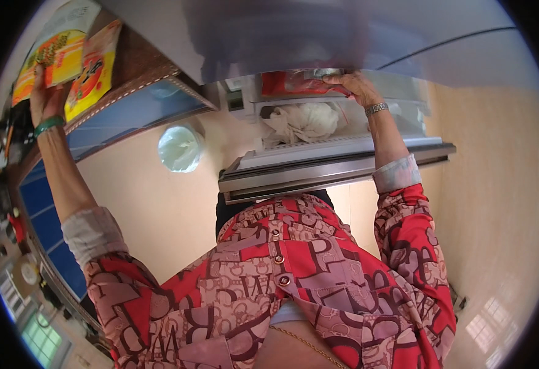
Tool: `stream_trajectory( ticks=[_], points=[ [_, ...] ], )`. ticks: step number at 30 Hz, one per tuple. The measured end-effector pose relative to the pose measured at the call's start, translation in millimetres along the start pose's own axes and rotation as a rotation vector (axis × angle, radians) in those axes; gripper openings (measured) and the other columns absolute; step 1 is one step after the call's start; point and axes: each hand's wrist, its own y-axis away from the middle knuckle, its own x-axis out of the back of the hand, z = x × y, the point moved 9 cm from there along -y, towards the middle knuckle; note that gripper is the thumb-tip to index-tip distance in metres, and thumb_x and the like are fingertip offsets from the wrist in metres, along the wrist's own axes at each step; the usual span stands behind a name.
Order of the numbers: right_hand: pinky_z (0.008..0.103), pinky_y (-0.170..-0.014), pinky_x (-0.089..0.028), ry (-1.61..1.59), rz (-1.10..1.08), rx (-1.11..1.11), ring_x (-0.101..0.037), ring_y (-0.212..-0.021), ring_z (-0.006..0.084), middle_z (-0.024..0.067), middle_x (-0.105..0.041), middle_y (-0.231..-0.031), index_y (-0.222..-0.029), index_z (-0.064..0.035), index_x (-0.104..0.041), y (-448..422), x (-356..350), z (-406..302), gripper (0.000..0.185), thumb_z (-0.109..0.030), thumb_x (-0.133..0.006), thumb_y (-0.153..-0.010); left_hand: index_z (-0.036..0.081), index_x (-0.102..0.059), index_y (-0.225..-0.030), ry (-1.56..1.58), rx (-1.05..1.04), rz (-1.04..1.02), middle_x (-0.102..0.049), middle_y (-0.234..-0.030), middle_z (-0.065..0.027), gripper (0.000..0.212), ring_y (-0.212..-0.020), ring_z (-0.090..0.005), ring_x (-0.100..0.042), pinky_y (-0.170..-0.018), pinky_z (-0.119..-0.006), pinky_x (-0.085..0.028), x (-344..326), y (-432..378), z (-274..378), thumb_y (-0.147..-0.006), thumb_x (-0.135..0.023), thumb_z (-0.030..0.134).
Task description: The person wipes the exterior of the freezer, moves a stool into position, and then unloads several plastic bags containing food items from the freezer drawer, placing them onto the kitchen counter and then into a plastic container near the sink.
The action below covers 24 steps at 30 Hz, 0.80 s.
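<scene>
My left hand [48, 94] is at the upper left, its fingers on a yellow and orange food packet [62, 57] at the wooden cabinet top. A second yellow and red packet [92, 76] leans beside it. My right hand [361, 87] reaches into the pulled-out freezer drawers [269, 159], with its fingers closed at the edge of a red and clear plastic package [297, 83]. Part of that package is hidden under the refrigerator's grey front [269, 37]. Nearer to me, a knotted whitish plastic bag [304, 122] lies in a drawer.
A lined waste bin [180, 148] stands on the pale floor, left of the drawers. The cabinet with blue panels [50, 221] runs along the left, with mixed items [13, 133] on top. The drawer front [338, 173] sticks out close to my body.
</scene>
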Motion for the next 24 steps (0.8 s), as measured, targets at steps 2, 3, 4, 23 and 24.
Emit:
stream_trajectory(
  ticks=[2, 3, 4, 23, 24],
  points=[
    [0.0241, -0.046, -0.031, -0.067, 0.027, 0.004, -0.041, -0.055, 0.0071, -0.0034, -0.056, -0.069, -0.086, -0.0090, -0.064, 27, 8, -9, 0.030, -0.033, -0.074, -0.070, 0.002, -0.048, -0.120, 0.143, 0.098, 0.007, -0.049, -0.126, -0.0133, 0.038, -0.116, -0.0287, -0.046, -0.101, -0.047, -0.033, 45, -70, -38, -0.085, -0.058, 0.011],
    [0.0244, -0.045, -0.031, -0.134, 0.051, 0.012, -0.042, -0.055, 0.0071, -0.0028, -0.057, -0.070, -0.084, -0.0088, -0.063, 41, 16, -14, 0.027, -0.030, -0.073, -0.071, 0.002, -0.049, -0.120, 0.122, 0.165, 0.024, -0.050, -0.126, -0.0136, 0.037, -0.116, -0.0290, -0.045, -0.101, -0.048, -0.033, 50, -86, -66, -0.085, -0.058, 0.010],
    [0.0244, -0.045, -0.031, -0.141, 0.084, -0.002, -0.042, -0.055, 0.0071, -0.0028, -0.057, -0.070, -0.084, -0.0088, -0.063, 51, 30, -9, 0.027, -0.030, -0.073, -0.071, 0.002, -0.050, -0.119, 0.098, 0.230, 0.037, -0.050, -0.125, -0.0138, 0.036, -0.117, -0.0293, -0.045, -0.101, -0.048, -0.033, 52, -98, -91, -0.085, -0.058, 0.009],
    [0.0226, -0.070, -0.042, -0.449, -0.407, 0.216, -0.052, -0.080, 0.0084, -0.0004, -0.058, -0.090, -0.102, -0.0004, -0.056, 175, -94, -58, 0.036, -0.013, -0.068, -0.070, 0.002, -0.055, -0.103, -0.157, 0.588, -0.484, -0.061, -0.104, -0.0142, 0.050, -0.088, -0.0247, -0.063, -0.081, -0.033, -0.051, 35, 192, -191, -0.090, -0.043, 0.049],
    [0.0227, -0.068, -0.042, -0.393, -0.427, 0.306, -0.051, -0.079, 0.0088, -0.0006, -0.057, -0.089, -0.100, -0.0002, -0.056, 178, -106, -79, 0.035, -0.014, -0.067, -0.070, 0.001, -0.047, -0.115, -0.231, 0.640, -0.627, -0.060, -0.106, -0.0130, 0.061, -0.088, -0.0225, -0.062, -0.079, -0.032, -0.051, 26, 225, -192, -0.085, -0.046, 0.055]
  ],
)
